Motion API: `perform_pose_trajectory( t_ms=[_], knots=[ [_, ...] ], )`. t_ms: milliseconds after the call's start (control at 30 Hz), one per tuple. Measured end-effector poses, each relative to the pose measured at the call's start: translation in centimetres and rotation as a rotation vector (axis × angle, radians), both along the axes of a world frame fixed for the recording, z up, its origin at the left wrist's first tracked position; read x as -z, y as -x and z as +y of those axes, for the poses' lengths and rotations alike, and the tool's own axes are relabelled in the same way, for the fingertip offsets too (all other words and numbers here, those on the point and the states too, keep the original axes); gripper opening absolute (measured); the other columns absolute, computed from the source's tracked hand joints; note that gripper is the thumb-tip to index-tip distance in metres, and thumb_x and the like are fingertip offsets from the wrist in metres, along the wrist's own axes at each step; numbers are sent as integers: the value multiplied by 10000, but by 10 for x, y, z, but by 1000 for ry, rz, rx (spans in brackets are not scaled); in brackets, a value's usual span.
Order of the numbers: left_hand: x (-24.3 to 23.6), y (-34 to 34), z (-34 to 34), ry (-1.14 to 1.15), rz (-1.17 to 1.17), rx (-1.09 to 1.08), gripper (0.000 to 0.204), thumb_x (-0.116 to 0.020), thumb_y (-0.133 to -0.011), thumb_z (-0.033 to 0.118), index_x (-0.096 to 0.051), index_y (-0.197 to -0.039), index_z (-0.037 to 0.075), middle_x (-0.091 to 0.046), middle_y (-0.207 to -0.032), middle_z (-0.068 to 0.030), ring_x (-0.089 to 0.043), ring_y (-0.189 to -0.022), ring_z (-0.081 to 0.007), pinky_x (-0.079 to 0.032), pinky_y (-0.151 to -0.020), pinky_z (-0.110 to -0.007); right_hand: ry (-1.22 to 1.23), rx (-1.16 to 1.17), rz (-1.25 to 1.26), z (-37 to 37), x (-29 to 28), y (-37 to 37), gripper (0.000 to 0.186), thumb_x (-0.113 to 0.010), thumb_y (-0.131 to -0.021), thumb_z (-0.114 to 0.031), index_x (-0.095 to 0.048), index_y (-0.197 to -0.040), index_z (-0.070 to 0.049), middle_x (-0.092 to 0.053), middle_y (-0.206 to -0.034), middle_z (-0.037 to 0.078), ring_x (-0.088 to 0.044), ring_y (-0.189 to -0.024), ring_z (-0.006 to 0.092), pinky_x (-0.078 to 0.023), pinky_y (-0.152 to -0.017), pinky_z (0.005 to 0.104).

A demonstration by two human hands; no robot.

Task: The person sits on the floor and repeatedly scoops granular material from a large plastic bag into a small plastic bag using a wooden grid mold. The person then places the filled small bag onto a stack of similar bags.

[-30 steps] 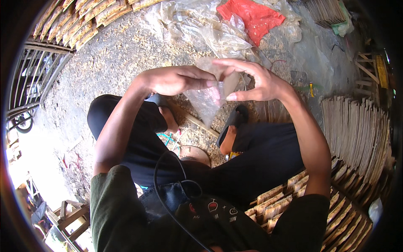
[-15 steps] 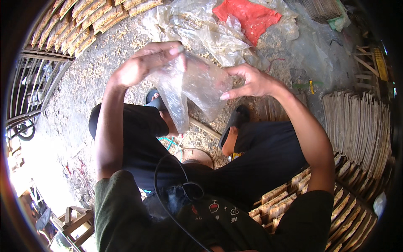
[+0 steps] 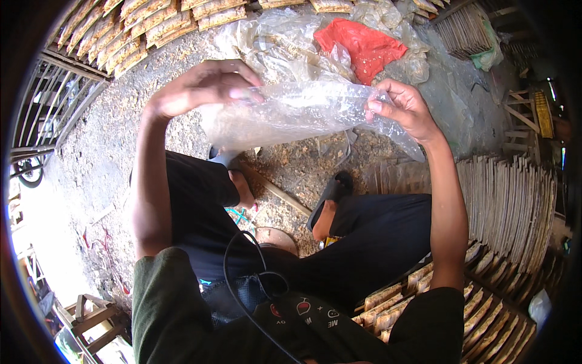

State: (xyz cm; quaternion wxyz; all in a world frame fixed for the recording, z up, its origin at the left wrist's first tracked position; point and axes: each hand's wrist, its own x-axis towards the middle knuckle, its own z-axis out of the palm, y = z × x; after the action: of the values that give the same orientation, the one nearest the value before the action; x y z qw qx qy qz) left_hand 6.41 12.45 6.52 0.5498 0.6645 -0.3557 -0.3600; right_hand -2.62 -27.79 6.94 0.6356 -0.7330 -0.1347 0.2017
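A clear plastic bag [image 3: 303, 112], dusted with pale flecks, is stretched sideways between my two hands, above the floor beyond my feet. My left hand [image 3: 206, 90] pinches its left end between thumb and fingers. At the other end my right hand [image 3: 405, 109] grips the plastic, and a loose corner hangs below it. Both forearms are raised. Behind the bag lies a heap of crumpled clear plastic [image 3: 285, 45] with a red plastic sheet [image 3: 362, 45] on top.
Rows of pale crumb-covered slabs [image 3: 163, 24] stand at the far left, with more slabs [image 3: 394, 300] near my right side. Thin wooden boards [image 3: 503, 206] are stacked upright on the right. A wooden stick [image 3: 276, 191] lies between my feet. A wooden frame [image 3: 100, 321] stands at lower left.
The bag went from hanging folded to being pulled out wide. My right hand moved to the right and took hold of its end; my left hand shifted slightly left.
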Motion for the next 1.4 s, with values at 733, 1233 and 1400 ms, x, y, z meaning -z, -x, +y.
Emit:
perform_pose_trajectory(
  t_ms=[733,1233,1400],
  knots=[
    [59,64,-122,150,337,-25,331,-587,-1032,127,-569,-1344,21,-675,-1195,-28,-628,-1029,-89,-488,-967,-285,221,53,-226,-6,1,13,329,-667,-954,-114,-590,-1245,16,-662,-1170,71,-602,-1130,152,-461,-1012,320],
    [48,61,-114,354,608,-127,490,-468,-1058,68,-359,-1535,56,-556,-1439,-123,-615,-1221,-175,-539,-587,-137,1112,5,-913,31,11,19,606,-512,-1009,-518,-457,-1520,-196,-219,-1635,211,-312,-1466,401,-249,-1203,551],
    [49,55,-109,404,653,-86,523,-478,-1044,43,-332,-1547,49,-511,-1481,-134,-610,-1197,-161,-526,-567,-130,774,212,-769,35,18,20,666,-461,-1012,-576,-373,-1566,-215,-129,-1642,260,-270,-1478,447,-235,-1203,572]
  ],
)
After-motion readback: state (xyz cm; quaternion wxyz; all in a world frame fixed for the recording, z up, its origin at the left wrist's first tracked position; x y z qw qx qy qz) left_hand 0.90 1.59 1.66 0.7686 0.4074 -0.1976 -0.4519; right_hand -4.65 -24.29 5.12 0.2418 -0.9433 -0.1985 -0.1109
